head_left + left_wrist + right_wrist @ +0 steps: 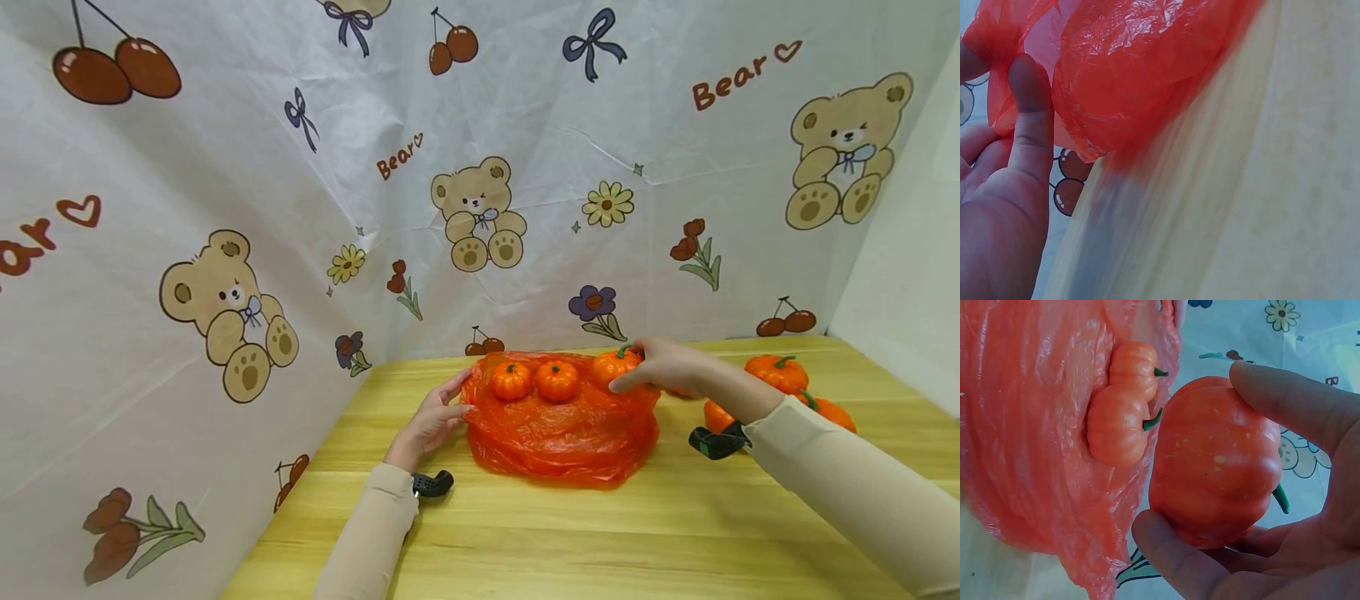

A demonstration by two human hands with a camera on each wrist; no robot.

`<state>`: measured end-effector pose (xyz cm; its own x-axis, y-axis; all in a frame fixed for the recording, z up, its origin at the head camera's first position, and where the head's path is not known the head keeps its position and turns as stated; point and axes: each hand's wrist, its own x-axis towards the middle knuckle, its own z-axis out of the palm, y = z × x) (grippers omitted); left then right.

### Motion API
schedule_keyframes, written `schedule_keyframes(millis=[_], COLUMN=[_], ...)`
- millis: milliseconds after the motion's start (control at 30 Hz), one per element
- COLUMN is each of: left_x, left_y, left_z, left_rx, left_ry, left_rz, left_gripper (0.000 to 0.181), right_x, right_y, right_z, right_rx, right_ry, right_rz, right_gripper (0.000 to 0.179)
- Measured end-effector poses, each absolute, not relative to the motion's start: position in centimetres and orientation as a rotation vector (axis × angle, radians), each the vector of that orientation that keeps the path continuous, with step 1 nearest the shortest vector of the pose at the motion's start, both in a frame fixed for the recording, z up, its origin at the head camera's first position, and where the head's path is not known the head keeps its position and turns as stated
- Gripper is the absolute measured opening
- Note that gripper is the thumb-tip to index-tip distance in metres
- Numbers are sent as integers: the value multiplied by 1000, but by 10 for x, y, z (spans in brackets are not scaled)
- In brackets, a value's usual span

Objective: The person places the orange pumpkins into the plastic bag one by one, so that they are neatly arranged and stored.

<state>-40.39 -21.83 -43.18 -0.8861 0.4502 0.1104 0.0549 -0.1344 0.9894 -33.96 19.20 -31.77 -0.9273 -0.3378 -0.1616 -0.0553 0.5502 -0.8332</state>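
A thin red plastic bag [555, 446] lies spread on the table with its mouth open. Two small orange pumpkins [557, 381] with green stems sit side by side in it. My left hand [429, 423] pinches the bag's left edge, thumb in front, as the left wrist view shows with the bag film [1116, 69] beside the thumb. Over the bag's right side, my right hand [671, 367] grips a larger orange pumpkin [1213, 456] between thumb and fingers. Its green stem [1280, 499] points toward the palm in the right wrist view.
Several more orange pumpkins [776, 373] stand on the wooden table [600, 533] to the right, partly hidden by the right forearm. A white cloth [525, 108] printed with bears hangs behind and along the left. Black camera mounts [433, 484] sit at both wrists.
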Motion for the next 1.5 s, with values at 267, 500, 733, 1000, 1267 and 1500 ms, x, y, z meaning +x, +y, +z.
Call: schedule_keyframes(millis=[267, 500, 733, 1000, 1267, 1500], left_x=[-403, -403, -405, -405, -404, -404], left_y=[-219, -218, -218, -219, -218, -219], left_z=[-430, -430, -429, -431, -432, -432], left_rx=[584, 591, 597, 616, 598, 610], left_ry=[1865, 1862, 1873, 1879, 1874, 1897], left_rz=[2104, 2098, 2101, 2087, 2106, 2094], left_gripper=[80, 81, 81, 80, 80, 80], right_x=[-363, -382, -398, -410, -413, -410], right_y=[177, 167, 164, 165, 165, 159], right_z=[-316, -322, -326, -344, -355, -358], right_rx=[-239, -189, -92, -48, -63, -60], right_ry=[2538, 2574, 2622, 2700, 2721, 2717], right_rz=[-1196, -1126, -1022, -885, -868, -871], right_gripper=[67, 44, 43, 81, 97, 91])
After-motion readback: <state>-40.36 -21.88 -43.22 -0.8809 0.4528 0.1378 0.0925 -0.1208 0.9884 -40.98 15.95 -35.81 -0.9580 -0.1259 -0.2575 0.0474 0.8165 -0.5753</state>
